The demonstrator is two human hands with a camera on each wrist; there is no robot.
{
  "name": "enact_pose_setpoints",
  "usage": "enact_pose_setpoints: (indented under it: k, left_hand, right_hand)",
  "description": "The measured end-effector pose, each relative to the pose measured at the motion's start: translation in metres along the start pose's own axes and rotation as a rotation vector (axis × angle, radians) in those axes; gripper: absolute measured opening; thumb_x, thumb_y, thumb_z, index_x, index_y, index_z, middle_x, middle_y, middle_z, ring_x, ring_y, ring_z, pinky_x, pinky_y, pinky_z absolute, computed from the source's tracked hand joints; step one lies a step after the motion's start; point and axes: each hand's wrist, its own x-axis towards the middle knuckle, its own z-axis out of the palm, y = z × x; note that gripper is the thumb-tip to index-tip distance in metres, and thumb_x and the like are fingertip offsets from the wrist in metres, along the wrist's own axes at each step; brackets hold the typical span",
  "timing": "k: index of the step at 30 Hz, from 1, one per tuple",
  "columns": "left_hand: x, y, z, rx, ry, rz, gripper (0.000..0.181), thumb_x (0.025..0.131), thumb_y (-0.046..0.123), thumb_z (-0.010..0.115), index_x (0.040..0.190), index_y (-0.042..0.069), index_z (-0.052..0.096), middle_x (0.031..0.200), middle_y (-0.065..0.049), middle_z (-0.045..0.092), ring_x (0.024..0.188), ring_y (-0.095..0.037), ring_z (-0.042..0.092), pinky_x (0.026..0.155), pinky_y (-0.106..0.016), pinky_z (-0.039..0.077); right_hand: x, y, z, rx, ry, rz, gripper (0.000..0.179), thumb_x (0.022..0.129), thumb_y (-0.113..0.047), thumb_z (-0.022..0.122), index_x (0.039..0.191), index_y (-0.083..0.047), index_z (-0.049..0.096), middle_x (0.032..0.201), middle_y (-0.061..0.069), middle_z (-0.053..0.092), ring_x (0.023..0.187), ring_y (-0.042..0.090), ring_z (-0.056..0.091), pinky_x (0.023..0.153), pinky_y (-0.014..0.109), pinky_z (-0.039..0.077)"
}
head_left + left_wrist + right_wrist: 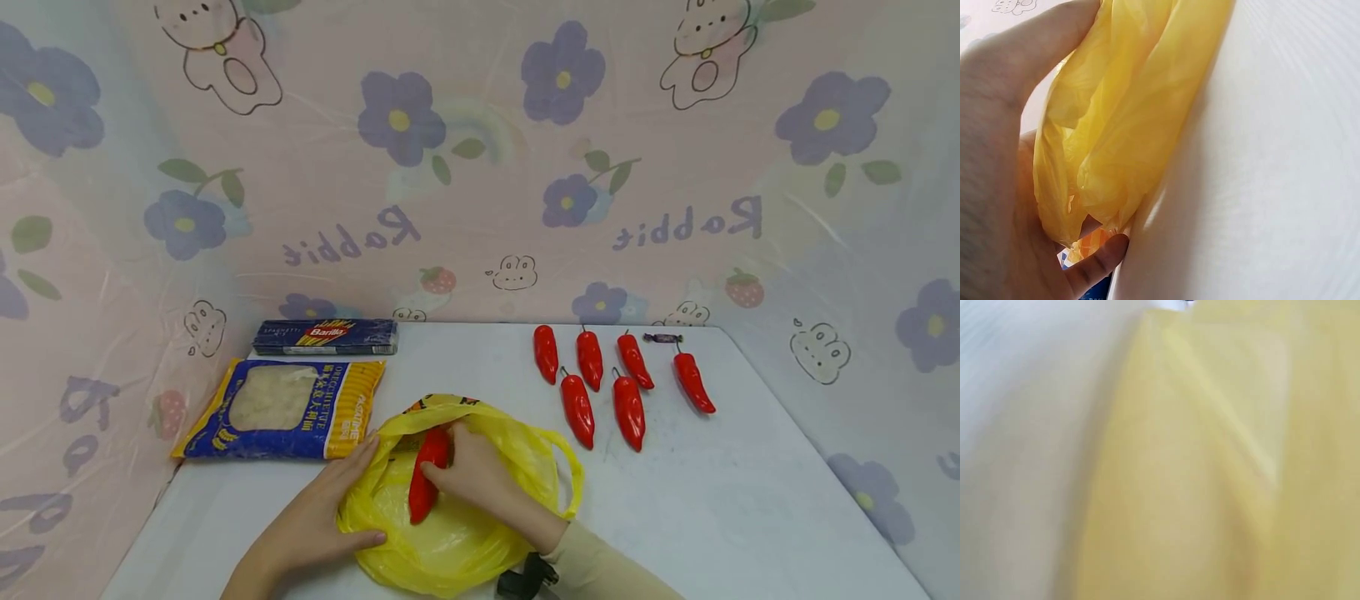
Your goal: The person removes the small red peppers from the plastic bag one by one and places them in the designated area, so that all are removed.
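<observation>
A yellow plastic bag (450,575) lies on the table with its mouth spread wide. My left hand (318,512) grips its left side, thumb at the near rim and fingers at the far rim. In the left wrist view, that hand (1029,250) curves round the crumpled yellow plastic. Inside the bag's mouth, my right hand (476,471) holds a red chili pepper (424,492) by its upper end, tip pointing toward me. The right wrist view is filled by blurred yellow plastic (1179,487); hand and pepper are hidden there.
Several more red peppers (577,408) lie at the back right, beside a small dark wrapped candy (663,338). A blue-and-yellow pasta bag (300,450) and a dark blue spaghetti box (277,337) are at the left. Patterned cloth (480,167) surrounds the white table (712,517).
</observation>
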Motion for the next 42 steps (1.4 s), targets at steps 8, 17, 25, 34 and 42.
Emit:
enact_pose_setpoints:
  k: [8,17,25,34,42]
  left_hand:
    - [0.0,0.0,0.0,-0.001,-0.001,-0.001,0.114,0.08,0.074,0.078,0.17,0.033,0.023,0.176,0.003,0.026,0.153,-0.044,0.04,0.113,-0.072,0.042]
    - [0.0,0.0,0.0,0.0,0.003,0.01,0.113,0.08,0.073,0.078,0.17,0.033,0.024,0.175,0.004,0.027,0.152,-0.042,0.04,0.113,-0.071,0.042]
    - [0.0,-0.003,0.002,0.014,0.018,0.025,0.114,0.08,0.075,0.078,0.171,0.033,0.023,0.175,0.003,0.028,0.152,-0.041,0.041,0.114,-0.069,0.043]
    - [0.001,-0.004,0.002,0.016,0.015,0.014,0.116,0.078,0.077,0.078,0.17,0.035,0.022,0.176,0.005,0.026,0.154,-0.04,0.039,0.115,-0.069,0.042]
    - [0.0,0.0,0.001,0.012,0.003,0.017,0.115,0.08,0.074,0.078,0.171,0.032,0.022,0.176,0.002,0.026,0.152,-0.043,0.04,0.114,-0.071,0.042]
  right_hand:
    - [0.001,-0.001,0.003,0.054,0.014,0.002,0.063,0.09,-0.035,0.08,0.138,-0.001,0.058,0.115,0.014,0.073,0.073,0.014,0.062,0.061,0.028,0.058]
    - [0.004,-0.006,0.012,-0.005,0.01,0.0,0.067,0.086,-0.038,0.083,0.136,-0.002,0.059,0.109,0.013,0.074,0.083,0.017,0.068,0.066,0.03,0.061]
    - [-0.001,-0.009,0.012,0.036,-0.013,0.049,0.065,0.08,-0.03,0.083,0.134,-0.001,0.06,0.11,0.012,0.072,0.085,0.018,0.064,0.067,0.032,0.059]
    - [-0.011,-0.005,0.006,0.154,-0.03,0.053,0.043,0.081,-0.021,0.079,0.119,-0.004,0.066,0.084,0.001,0.065,0.07,0.013,0.061,0.055,0.029,0.056]
    - [-0.024,-0.01,-0.015,0.247,-0.073,0.056,0.038,0.084,-0.019,0.081,0.115,-0.006,0.065,0.083,0.004,0.066,0.068,0.017,0.063,0.057,0.031,0.06]
